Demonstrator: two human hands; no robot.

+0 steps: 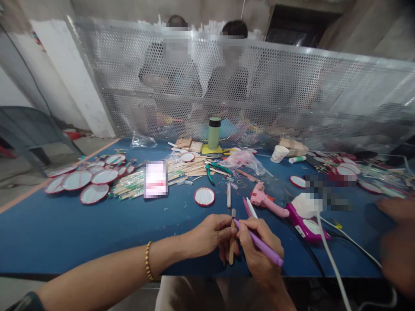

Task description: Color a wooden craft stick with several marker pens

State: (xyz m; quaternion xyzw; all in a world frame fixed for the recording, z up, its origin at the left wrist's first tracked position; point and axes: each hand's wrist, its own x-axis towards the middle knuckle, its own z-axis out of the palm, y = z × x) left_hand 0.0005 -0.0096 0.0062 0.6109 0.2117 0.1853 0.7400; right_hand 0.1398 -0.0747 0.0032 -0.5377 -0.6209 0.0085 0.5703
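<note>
Stick (231,252) looks light and stiff, so I pinch it mid-length with my left hand (209,233), right hand (257,260) gripping a pen (266,250).

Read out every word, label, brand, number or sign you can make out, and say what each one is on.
No text can be read anywhere here.
Paper cup: printed marks, too small to read.
Card-like rectangle: pixelated, nothing legible.
Purple box: small pale label, too small to read.
Wooden stick: no writing I can make out.
Purple marker: no lettering I can make out.
</note>
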